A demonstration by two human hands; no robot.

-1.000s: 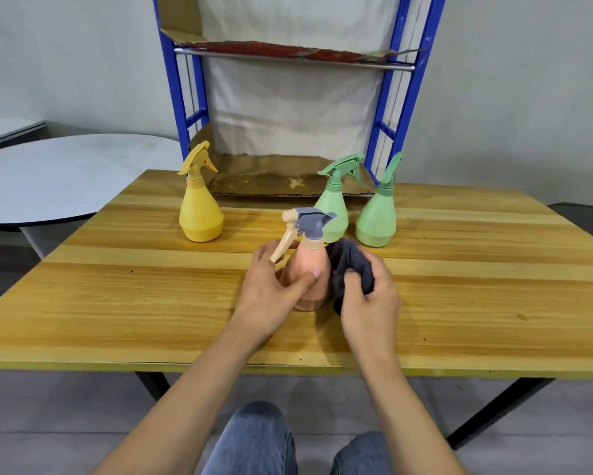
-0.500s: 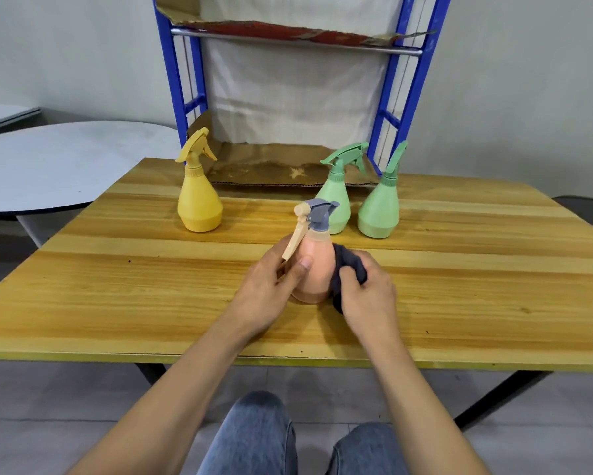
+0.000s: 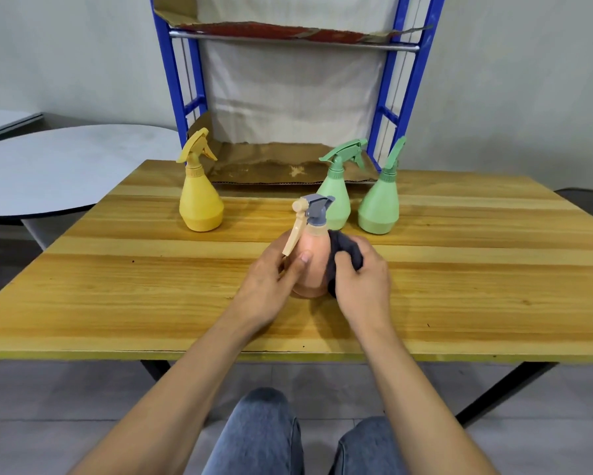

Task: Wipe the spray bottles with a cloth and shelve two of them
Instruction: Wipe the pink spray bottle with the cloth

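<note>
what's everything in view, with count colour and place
peach plastic spray bottle: 1, peach with grey nozzle, table centre
dark grey cloth: 1, dark grey, against that bottle's right side
yellow plastic spray bottle: 1, yellow, table back left
green plastic spray bottles: 2, green, table back right
wooden table: 1, light brown, foreground
blue metal shelf rack: 1, blue, behind table
round grey table: 1, grey, far left
left hand: 1, grips peach bottle
right hand: 1, holds cloth

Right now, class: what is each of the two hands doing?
Left hand: closed around the peach spray bottle, holding it steady.
Right hand: closed on the dark cloth, pressing it against the bottle.
</note>
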